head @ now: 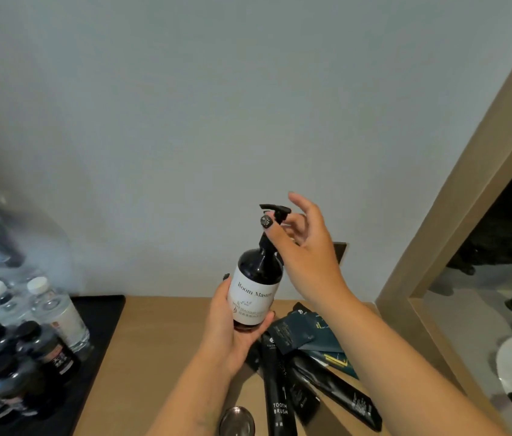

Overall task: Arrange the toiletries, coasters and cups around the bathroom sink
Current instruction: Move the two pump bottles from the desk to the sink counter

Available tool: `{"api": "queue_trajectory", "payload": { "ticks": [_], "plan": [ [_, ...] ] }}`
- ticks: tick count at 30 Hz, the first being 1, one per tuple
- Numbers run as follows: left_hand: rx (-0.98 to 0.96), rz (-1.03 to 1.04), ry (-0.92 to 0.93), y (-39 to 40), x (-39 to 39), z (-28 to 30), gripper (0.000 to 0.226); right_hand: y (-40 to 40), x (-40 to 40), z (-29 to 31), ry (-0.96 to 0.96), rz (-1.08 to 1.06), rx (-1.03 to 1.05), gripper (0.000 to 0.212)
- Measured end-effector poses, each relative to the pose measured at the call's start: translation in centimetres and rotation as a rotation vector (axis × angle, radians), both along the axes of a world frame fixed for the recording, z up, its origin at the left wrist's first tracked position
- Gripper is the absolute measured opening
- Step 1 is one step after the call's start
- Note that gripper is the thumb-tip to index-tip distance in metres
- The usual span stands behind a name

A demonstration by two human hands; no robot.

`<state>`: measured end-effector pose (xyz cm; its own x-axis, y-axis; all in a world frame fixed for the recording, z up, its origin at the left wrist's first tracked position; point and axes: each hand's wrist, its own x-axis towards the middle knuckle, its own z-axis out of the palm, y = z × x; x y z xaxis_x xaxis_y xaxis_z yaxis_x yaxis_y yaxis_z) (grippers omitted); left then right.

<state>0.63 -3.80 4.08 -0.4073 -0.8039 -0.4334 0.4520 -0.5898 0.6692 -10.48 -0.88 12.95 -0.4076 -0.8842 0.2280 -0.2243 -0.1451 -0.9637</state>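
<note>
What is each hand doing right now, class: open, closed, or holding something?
Left hand: closed around the pump bottle, holding it up off the counter.
Right hand: open, fingers spread, thumb by the pump neck; not gripping.

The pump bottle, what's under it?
The left hand grips the pump bottle from below, lifted off the counter. Beneath lie black toiletry packets and a toothbrush box. The hand and wrist cover part of them.
</note>
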Motion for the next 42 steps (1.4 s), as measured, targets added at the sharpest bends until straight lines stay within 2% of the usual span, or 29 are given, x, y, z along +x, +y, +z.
{"api": "queue_trajectory", "payload": {
  "ticks": [2, 7, 10, 12, 14, 17, 21, 23, 25, 26, 28, 31, 38, 42],
  "plan": [
    [-0.002, -0.001, 0.023, 0.2, 0.5, 0.3, 0.029, 0.0, 1.1, -2.2, -0.08, 0.045, 0.061, 0.064],
    [-0.064, 0.005, 0.011, 0.6, 1.2, 1.8, 0.032, -0.2, 3.3, -5.6, -0.34, 0.097, 0.114, 0.044],
    [-0.083, -0.008, -0.022, 0.8, 2.2, 2.0, 0.036, -0.9, 3.8, -6.3, -0.427, 0.056, 0.107, 0.05],
    [-0.104, -0.047, -0.086, 1.0, 2.9, 2.0, 0.042, -1.2, 3.9, -6.9, -0.488, -0.004, 0.129, 0.044],
    [-0.18, -0.05, -0.257, 0.8, 3.8, 1.6, 0.043, -1.2, 3.9, -7.8, -0.573, -0.061, 0.164, 0.041],
    [-0.32, 0.112, -0.454, -0.7, 6.0, 0.1, 0.03, -0.7, 3.6, -8.9, -0.688, -0.097, 0.237, 0.041],
    [-0.407, 0.271, -0.384, -1.8, 8.8, -4.5, 0.017, 0.2, 3.3, -10.2, -0.784, -0.126, 0.36, 0.053],
    [-0.446, 0.193, -0.368, -1.7, 9.6, -7.6, 0.04, 0.5, 3.5, -10.8, -0.806, -0.162, 0.402, 0.057],
    [-0.459, 0.001, -0.424, -1.8, 9.9, -10.6, 0.065, 0.7, 3.7, -11.4, -0.821, -0.21, 0.433, 0.059],
    [-0.453, -0.109, -0.468, -1.8, 10.0, -12.0, 0.07, 0.7, 3.8, -11.8, -0.839, -0.228, 0.439, 0.062],
    [-0.397, -0.276, -0.5, -1.9, 9.9, -14.5, 0.072, 0.9, 3.8, -12.4, -0.889, -0.248, 0.445, 0.066],
    [-0.369, -0.382, -0.533, -2.2, 9.6, -17.3, 0.072, 1.2, 3.5, -13.3, -0.939, -0.257, 0.433, 0.06],
    [-0.508, -0.434, -0.737, -3.6, 8.0, -19.4, 0.067, 1.8, 3.8, -13.0, -0.995, -0.315, 0.403, 0.063],
    [-0.504, -0.44, -0.718, -4.1, 8.2, -20.3, 0.061, 2.4, 4.2, -13.1, -0.984, -0.372, 0.392, 0.059]
  ]
}}
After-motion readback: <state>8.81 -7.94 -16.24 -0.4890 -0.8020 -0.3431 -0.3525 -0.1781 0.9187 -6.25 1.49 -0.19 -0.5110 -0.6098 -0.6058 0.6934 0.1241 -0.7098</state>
